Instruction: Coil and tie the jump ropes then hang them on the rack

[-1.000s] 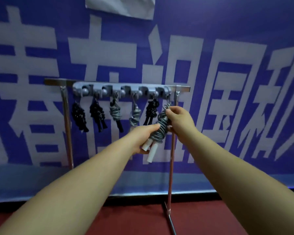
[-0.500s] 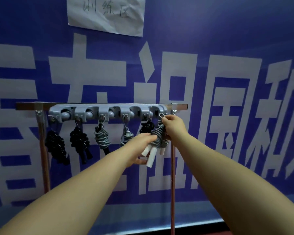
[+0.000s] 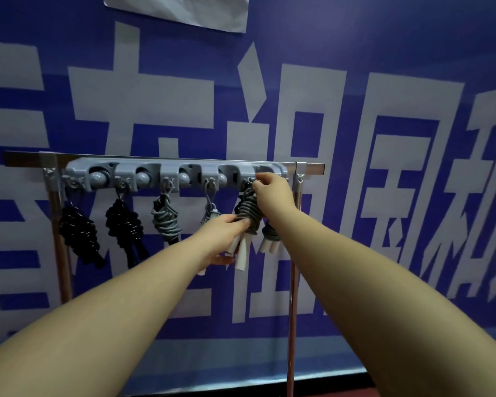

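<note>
The right hand (image 3: 272,190) has raised the grey coiled rope's (image 3: 249,213) loop to the rack's (image 3: 172,174) hook.

Two hands (image 3: 272,190) — six coiled ropes (image 3: 166,222), one rack (image 3: 172,174).

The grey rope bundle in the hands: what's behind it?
Behind the grey rope bundle a black coiled rope shows only as a sliver at the bundle's left edge. The bundle and the right hand cover the rest and its hook.

Behind my work: blue banner (image 3: 355,53) w/ big pale characters across it. Paper sheet (image 3: 184,8) stuck at top, partly cut off. Red floor (image 3: 413,389) strip showing at bottom right.
</note>
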`<state>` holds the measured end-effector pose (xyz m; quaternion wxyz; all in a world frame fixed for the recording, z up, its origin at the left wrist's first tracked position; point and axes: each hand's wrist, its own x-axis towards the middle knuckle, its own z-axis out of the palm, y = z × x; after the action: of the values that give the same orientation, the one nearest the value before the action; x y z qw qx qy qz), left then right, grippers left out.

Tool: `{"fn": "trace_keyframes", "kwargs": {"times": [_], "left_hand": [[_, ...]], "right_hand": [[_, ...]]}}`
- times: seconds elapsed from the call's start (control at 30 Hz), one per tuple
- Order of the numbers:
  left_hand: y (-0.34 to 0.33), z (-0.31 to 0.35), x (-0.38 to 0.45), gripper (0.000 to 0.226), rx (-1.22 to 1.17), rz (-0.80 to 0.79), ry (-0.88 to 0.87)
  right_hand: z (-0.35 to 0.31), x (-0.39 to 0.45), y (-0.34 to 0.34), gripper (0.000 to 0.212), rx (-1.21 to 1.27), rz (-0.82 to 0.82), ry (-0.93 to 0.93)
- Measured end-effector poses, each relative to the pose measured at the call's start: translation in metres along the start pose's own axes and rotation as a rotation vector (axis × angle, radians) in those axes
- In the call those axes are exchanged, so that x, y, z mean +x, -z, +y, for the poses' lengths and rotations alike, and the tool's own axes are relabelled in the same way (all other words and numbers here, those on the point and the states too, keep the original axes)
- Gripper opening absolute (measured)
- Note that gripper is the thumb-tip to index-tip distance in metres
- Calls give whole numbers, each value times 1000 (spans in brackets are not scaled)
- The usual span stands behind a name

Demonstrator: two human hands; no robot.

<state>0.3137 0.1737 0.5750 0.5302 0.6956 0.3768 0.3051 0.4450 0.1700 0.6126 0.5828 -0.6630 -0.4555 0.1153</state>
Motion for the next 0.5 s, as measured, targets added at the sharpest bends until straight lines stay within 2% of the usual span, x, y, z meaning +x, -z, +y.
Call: {"fn": "trace_keyframes", "kwargs": {"times": [0.13,0.3,0.5], "left_hand": [[3,2,-1,22,6,-22,24],[3,-1,0,16,45,-39,27],[-2,-8,-1,14,40,-36,30]], "right_hand": [[-4,5,-3,37,-110,-60,-43],[-6,9,-1,38,-121,-126,-136],[12,0,-4,37,-126,-92,-30]]}}
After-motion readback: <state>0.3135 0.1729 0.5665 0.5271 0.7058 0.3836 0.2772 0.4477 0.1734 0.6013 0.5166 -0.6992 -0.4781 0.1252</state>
